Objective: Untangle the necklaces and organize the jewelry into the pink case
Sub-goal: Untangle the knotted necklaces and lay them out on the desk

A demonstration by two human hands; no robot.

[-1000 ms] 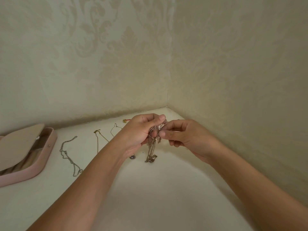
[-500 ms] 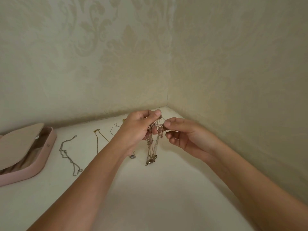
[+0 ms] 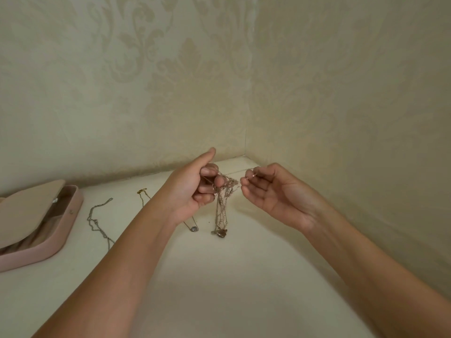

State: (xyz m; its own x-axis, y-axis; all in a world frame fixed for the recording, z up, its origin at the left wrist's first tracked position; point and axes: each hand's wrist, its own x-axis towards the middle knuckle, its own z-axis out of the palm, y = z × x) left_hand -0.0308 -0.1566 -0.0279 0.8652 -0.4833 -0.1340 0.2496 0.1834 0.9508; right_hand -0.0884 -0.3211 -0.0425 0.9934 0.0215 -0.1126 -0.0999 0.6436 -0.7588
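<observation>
One clump of tangled necklaces (image 3: 221,203) hangs from the left hand (image 3: 192,191), fingers curled round it, pendant end reaching the counter (image 3: 219,289); the right hand (image 3: 271,193) pinches a thin strand. Pink case (image 3: 62,240) — open, cut off at left; a loose chain (image 3: 97,222) runs behind the left forearm.

Single head-worn wide view, forward-down, close over tabletop (image 3: 219,289), facing wall corner (image 3: 246,132).

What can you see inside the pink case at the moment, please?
Under the tilted lid, the pink case shows only pale lining; no jewelry is discernible. The lid covers most of the interior.
</observation>
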